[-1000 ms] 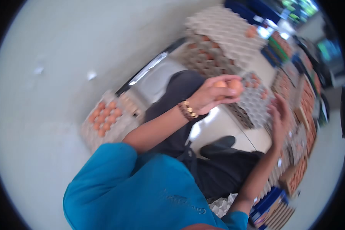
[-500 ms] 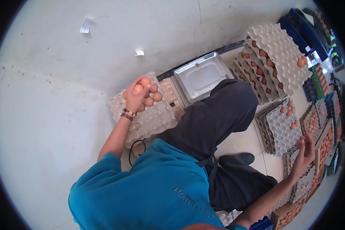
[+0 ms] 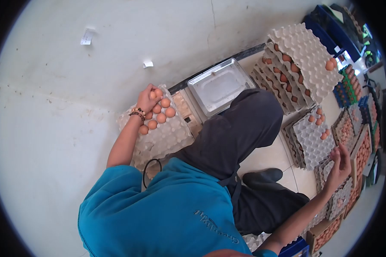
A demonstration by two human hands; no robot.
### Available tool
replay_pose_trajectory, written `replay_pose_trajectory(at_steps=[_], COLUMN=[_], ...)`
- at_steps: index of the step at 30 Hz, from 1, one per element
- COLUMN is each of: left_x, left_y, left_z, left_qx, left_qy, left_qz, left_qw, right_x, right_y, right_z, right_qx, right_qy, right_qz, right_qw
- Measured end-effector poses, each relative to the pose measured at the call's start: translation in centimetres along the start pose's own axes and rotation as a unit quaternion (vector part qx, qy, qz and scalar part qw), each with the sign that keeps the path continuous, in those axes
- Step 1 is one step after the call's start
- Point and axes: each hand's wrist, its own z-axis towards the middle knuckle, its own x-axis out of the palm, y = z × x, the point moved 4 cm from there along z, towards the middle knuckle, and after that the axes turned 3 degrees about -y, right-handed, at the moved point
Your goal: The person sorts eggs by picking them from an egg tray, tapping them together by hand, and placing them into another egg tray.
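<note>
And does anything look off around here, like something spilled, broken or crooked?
I can't see any spill or breakage among the eggs. The wall on the left does look untidy: it's speckled and smudged with brown, and two white scraps, seemingly paper, stick to it.

Left hand (image 3: 146,100), yours, bracelets at the wrist: fingers and thumb around two brown eggs (image 3: 158,92) at the wall-side edge of a grey pulp tray (image 3: 171,136), further brown eggs (image 3: 161,118) seated close by in the same tray. To its right in your head view: one shallow metal pan (image 3: 218,88), beside your bent knee (image 3: 261,113); one tall stack of pulp trays (image 3: 306,64), eggs between its layers and a pair on top. Right hand (image 3: 339,166), yours: raised, fingers loosely bent, near a lower tray stack (image 3: 313,139) topped with several eggs.
</note>
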Motion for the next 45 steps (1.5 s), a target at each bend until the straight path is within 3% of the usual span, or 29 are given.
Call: replay_pose_trajectory(at_steps=[12,18,20,23,27,29,30,33,36,38,41,43,45], left_x=[0.4,1.3,1.2,0.9,-0.1,-0.6,-1.0,0.4,6.4,10.9,15.9,19.7,23.1], left_y=[1.0,0.1,0.5,-0.7,-0.7,-1.6,-2.9,-9.7,-22.3,-30.7,-43.8,-49.7,-53.6], left_z=[1.7,0.8,0.7,0.4,0.8,1.9,2.3,5.3,7.0,7.9,6.5,6.9,8.8], left_qx=[0.020,0.101,0.041,0.022,0.135,0.097,0.079,0.025,0.106,0.177,0.314,0.345,0.442], left_qy=[0.010,-0.068,-0.034,-0.022,-0.102,-0.163,-0.191,-0.112,0.061,0.215,0.254,0.263,0.216], left_qz=[0.049,0.000,-0.010,0.001,0.084,-0.013,-0.062,-0.192,-0.435,-0.494,-0.395,-0.413,-0.319], left_qw=[0.999,0.993,0.999,1.000,0.982,0.982,0.977,0.975,0.892,0.824,0.825,0.800,0.810], right_x=[0.8,0.3,0.1,-0.4,-0.6,-1.1,-1.2,-1.1,-1.2,-1.6,-2.2,-2.5,-2.9], right_y=[3.4,3.3,3.5,3.6,3.3,3.1,3.0,2.6,2.1,1.6,1.1,-0.1,-0.6], right_z=[-0.3,-0.5,-0.8,-0.9,-0.9,-0.8,-0.7,-0.2,0.7,1.3,2.1,2.6,3.0], right_qx=[-0.009,-0.012,-0.007,-0.004,-0.012,-0.005,-0.001,0.006,0.013,0.028,0.033,0.038,0.038], right_qy=[0.002,-0.018,-0.015,-0.009,-0.044,-0.057,-0.065,-0.070,-0.053,-0.058,-0.083,-0.104,-0.117], right_qz=[0.024,-0.005,-0.020,-0.032,0.010,0.021,0.027,0.067,0.113,0.124,0.137,0.134,0.126], right_qw=[1.000,1.000,1.000,0.999,0.999,0.998,0.998,0.995,0.992,0.990,0.987,0.985,0.984])
